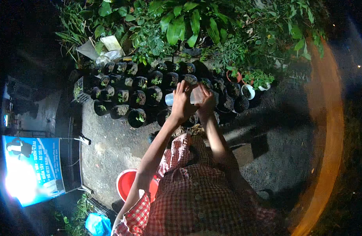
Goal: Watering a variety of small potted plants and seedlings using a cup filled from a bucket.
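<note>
Both my hands are raised over rows of black plant pots. My left hand [181, 103] is wrapped around a translucent plastic container [169, 99], whose pale bluish end sticks out to the left. My right hand [207, 103] grips the clear part at the right, fingers bent over it. Whether this is one piece or two cannot be made out. Below and around my hands stand the black pots [154, 96], many with soil and small green seedlings [139, 118]. My forearms and fingers hide some of the pots.
Dense leafy plants [183, 26] grow behind the pots. White pots [248, 91] and a reddish pot [234, 76] stand at the right end. A red basin [127, 184] sits by my left side, near a blue plastic bag [98, 224]. A brightly lit sign [33, 168] bears writing.
</note>
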`<action>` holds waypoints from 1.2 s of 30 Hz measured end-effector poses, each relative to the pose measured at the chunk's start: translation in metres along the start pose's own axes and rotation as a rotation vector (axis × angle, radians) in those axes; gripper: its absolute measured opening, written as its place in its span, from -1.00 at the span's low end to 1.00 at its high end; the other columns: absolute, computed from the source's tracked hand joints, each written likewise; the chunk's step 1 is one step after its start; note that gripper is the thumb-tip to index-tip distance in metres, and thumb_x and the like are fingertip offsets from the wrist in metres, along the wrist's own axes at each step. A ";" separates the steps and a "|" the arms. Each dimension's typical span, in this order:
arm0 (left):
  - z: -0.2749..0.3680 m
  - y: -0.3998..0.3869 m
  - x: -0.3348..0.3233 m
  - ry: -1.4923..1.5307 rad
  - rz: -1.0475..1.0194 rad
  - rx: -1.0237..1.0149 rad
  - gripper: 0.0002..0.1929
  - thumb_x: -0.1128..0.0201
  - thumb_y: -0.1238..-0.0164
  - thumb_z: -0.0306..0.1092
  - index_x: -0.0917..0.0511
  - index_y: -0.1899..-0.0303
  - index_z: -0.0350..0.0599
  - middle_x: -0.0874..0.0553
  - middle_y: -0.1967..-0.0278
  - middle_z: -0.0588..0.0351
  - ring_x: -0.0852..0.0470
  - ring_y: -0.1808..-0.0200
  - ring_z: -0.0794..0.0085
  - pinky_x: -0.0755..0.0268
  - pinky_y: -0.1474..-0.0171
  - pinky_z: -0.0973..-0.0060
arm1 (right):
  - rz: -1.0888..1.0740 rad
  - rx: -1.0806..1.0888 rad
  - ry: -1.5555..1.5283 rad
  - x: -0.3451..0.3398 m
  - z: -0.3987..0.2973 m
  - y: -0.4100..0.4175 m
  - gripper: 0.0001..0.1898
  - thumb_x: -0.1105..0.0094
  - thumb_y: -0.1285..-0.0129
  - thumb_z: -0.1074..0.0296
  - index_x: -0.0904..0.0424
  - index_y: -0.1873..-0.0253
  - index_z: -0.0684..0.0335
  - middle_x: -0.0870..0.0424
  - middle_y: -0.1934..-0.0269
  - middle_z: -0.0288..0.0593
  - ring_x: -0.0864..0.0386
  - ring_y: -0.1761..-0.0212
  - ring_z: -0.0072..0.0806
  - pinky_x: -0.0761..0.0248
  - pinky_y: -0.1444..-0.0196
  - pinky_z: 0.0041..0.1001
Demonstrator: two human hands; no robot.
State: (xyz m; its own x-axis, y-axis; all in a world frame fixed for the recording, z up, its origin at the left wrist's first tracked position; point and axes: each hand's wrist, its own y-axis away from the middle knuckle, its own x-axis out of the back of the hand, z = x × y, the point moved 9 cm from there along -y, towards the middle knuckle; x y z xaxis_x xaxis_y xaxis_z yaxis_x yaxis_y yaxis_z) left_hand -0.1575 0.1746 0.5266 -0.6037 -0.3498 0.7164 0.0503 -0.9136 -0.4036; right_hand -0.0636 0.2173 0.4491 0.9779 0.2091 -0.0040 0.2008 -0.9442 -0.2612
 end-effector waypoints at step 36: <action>-0.085 0.013 -0.030 0.485 -0.053 0.293 -0.36 -0.30 0.25 -0.50 -0.32 -0.04 -0.32 -0.36 -0.06 -0.27 -0.33 -0.09 -0.24 -0.34 -0.07 0.11 | -0.103 -0.103 -0.557 0.016 0.138 -0.066 -0.59 0.27 -0.38 0.29 -0.22 -0.24 0.39 -0.41 -0.13 0.03 -0.39 -0.17 -0.31 -0.26 -0.22 -0.44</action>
State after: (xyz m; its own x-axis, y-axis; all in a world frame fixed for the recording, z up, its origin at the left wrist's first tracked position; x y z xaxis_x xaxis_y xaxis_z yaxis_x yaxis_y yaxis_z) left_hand -0.2068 0.1906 0.4516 -0.9041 -0.2294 0.3606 0.1867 -0.9710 -0.1494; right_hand -0.0693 0.3184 0.3330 0.7805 0.3774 -0.4983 0.3251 -0.9260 -0.1920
